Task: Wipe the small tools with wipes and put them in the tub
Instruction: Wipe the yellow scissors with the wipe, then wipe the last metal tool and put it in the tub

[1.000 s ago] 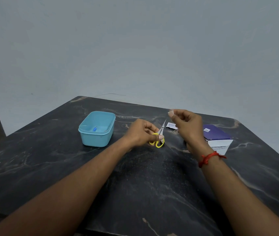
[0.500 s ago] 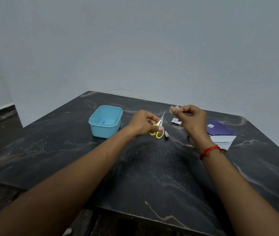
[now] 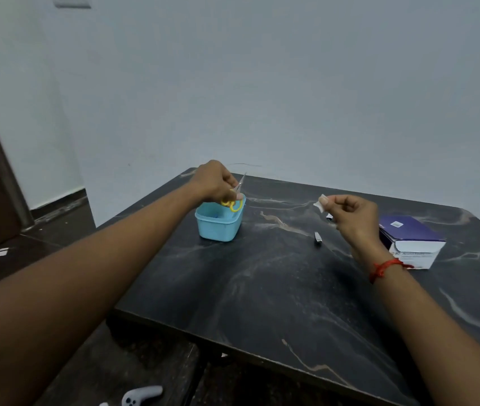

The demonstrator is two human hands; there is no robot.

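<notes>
1. Left hand [image 3: 214,183] first: its fingers [image 3: 231,180] are curled round the scissors [image 3: 234,204], gripping them just above the yellow loops. The blades are together and point up and slightly right, while the loops hang down.
2. On the right hand [image 3: 353,215], thumb and forefinger pinch a small white wipe [image 3: 320,203] and hold it up in the air. The rest of that hand's fingers are curled in.
3. The scissors hang right over the far right corner of the tub [image 3: 218,228]. The loops overlap its rim from this angle, and honestly I can't tell if they touch it.
4. The tub is light blue with no lid, and it sits on the dark marbled counter [image 3: 262,288] toward the far left.
5. A small metal tool [image 3: 317,239] lies flat on the counter between the tub and the right hand. It's nearer the hand and touches neither.
6. There's a red thread [image 3: 385,266] round the right wrist. Just past it, a purple and white box [image 3: 411,241] sits near the counter's right edge.
7. Down on the floor [image 3: 72,361] by the near corner lies a grey game controller [image 3: 142,395].
</notes>
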